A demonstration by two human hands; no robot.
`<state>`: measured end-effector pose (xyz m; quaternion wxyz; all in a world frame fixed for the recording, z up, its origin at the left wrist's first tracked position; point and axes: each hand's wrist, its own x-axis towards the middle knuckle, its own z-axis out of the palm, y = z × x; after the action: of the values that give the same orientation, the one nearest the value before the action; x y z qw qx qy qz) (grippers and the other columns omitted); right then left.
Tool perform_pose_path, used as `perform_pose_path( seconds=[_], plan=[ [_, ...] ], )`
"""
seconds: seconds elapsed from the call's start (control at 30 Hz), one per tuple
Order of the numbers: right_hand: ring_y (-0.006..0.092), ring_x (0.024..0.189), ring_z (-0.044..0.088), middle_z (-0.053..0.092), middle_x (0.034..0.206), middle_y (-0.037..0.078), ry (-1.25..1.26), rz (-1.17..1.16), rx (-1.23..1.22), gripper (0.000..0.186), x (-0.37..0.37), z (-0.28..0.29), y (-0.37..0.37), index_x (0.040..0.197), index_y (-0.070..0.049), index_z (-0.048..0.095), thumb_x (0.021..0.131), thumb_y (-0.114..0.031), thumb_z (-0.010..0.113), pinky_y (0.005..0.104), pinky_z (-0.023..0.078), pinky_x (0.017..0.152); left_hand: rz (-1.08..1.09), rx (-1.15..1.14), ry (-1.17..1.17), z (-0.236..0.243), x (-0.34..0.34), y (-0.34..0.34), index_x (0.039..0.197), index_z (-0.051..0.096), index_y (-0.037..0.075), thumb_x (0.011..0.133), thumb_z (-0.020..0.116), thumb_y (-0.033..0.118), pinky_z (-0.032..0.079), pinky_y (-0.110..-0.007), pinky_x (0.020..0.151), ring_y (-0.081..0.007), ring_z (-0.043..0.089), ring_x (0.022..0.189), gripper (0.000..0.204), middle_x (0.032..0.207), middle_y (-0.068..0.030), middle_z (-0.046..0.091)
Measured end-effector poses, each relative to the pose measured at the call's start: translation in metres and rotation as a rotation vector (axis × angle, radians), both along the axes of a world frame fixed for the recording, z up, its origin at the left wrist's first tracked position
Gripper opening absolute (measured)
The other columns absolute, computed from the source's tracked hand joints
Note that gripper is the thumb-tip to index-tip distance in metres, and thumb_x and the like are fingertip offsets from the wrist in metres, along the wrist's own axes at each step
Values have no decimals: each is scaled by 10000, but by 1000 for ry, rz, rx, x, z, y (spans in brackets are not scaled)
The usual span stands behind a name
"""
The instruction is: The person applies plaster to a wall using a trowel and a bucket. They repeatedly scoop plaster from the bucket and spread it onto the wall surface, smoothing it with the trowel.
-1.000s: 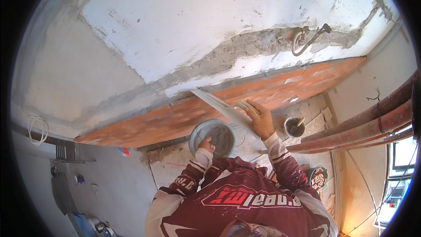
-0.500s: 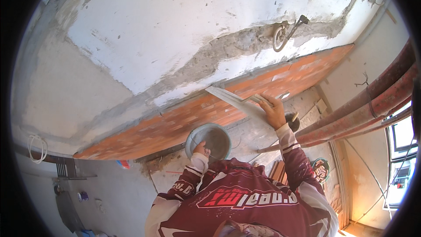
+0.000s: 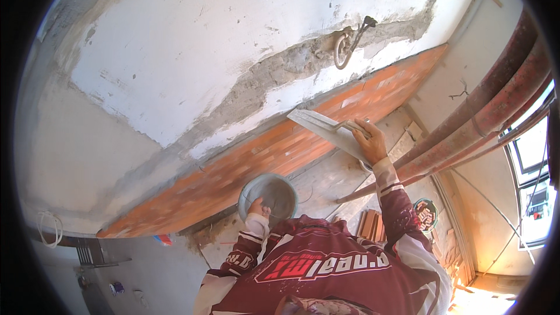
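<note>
a: trowel [image 3: 326, 130] — where is it?
b: gripped in the right hand [image 3: 370, 143], blade now flatter against the brick band [image 3: 280, 151] than a second ago.
a: and the left hand [image 3: 257, 206]?
b: closed on the grey bowl's [image 3: 269, 195] rim, held low as before.

Rough patchy plaster ceiling [image 3: 192, 52], matt orange brick [image 3: 274, 151], metal trowel [image 3: 326, 129] (dull grey), rusty pipes [image 3: 496, 111]

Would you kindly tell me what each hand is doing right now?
Left hand: closed on the rim of the grey mortar bowl.
Right hand: closed on the handle of the plastering trowel.
</note>
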<state>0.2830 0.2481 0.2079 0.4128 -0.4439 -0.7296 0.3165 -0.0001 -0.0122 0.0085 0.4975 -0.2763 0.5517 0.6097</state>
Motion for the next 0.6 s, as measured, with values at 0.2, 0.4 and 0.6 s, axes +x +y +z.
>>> perform_pose_path(
  seconds=[0.2,0.4,0.6],
  plan=[
    [270,883,644,655,970,182,-6,-77,74,329,13,3,4,1051,6,635,765,-159,636,329,488,786,-31,-19,13,-3,0,4,833,489,115,831,624,221,431,-271,526,-129,370,472,172,544,-5,363],
    [291,864,640,654,935,176,-56,-65,125,308,14,5,5,1036,-18,645,759,-151,632,340,491,771,-34,14,8,-14,-3,1,836,488,123,824,628,217,427,-274,541,-128,375,483,168,566,2,359],
    [316,864,629,650,939,172,-142,-128,169,276,20,19,9,1007,-34,653,766,-165,622,368,489,769,-35,15,15,-12,-2,5,863,491,126,815,629,194,407,-270,525,-121,360,485,161,576,12,346]
  ],
)
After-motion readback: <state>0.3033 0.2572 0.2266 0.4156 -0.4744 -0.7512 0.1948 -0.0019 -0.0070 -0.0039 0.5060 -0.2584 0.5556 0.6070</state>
